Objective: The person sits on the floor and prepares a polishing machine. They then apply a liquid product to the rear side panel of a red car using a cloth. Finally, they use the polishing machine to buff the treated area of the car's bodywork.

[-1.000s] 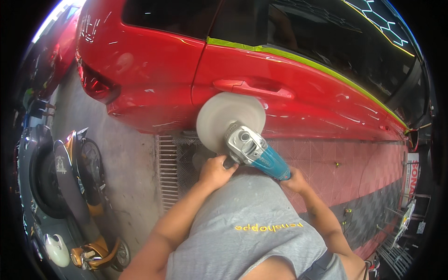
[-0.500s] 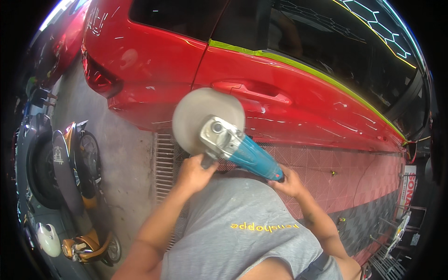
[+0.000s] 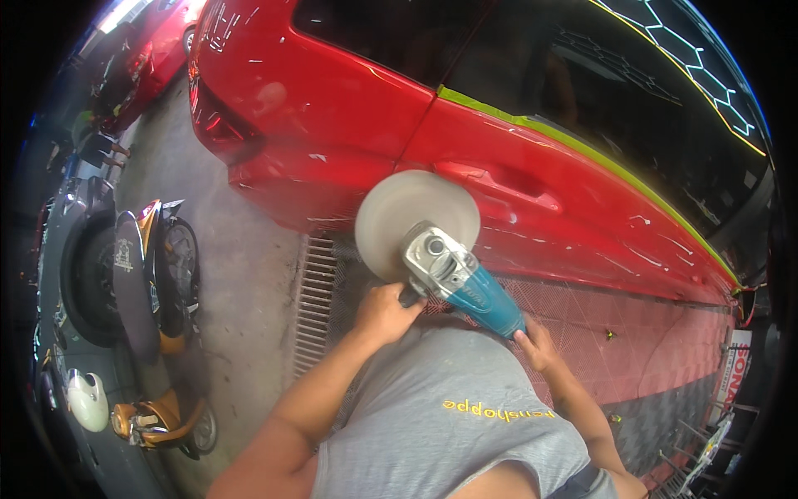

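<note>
Both of my hands hold a teal and silver rotary polisher in front of my body. My left hand wraps round the dark side handle near the silver head. At the rear end of the teal body, my right hand is closed on the grip. The round white polishing pad overlaps the side panel of a red car, just below the door handle. Whether the pad touches the paint cannot be told. Whitish smears mark the door, and yellow-green masking tape runs along the window's lower edge.
A motorcycle stands to the left, near a white helmet. A drain grate crosses the floor beside red tiles. Another red car and a person's legs are at the far left. A metal rack stands lower right.
The whole view has shifted, so the car, polisher and my hands appear farther right and slightly lower. Both hands keep their hold, and the pad stays near the door handle.
</note>
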